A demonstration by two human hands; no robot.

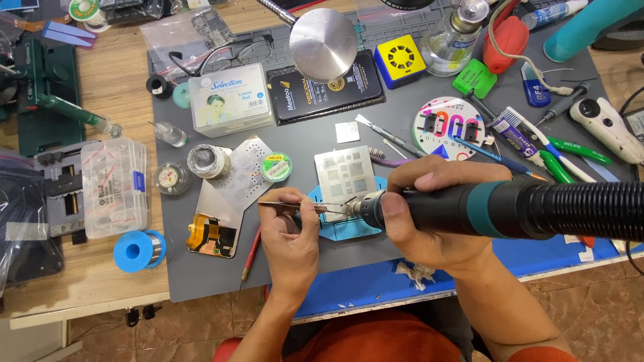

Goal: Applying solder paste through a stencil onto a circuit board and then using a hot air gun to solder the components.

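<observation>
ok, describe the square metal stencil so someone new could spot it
Start at the grey mat and find the blue holder at its front, between the left hand and right hand. The metal stencil lies on its far side: square, silver, with square cutouts, larger than the plain plate beyond it.

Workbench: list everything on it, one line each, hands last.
Grey mat: one, covers the bench middle.
Hot-air tool: one, black and teal, in the right hand.
Tweezers: one, silver, in the left hand.
Metal stencil: one, silver, on a blue holder.
Solder spool: one, blue, left edge.
Parts box: one, clear, left.
Yellow cube: one, top centre.
Cutters: one, green handles, right.
Left hand: pinches tweezers.
Right hand: grips tool.
</observation>
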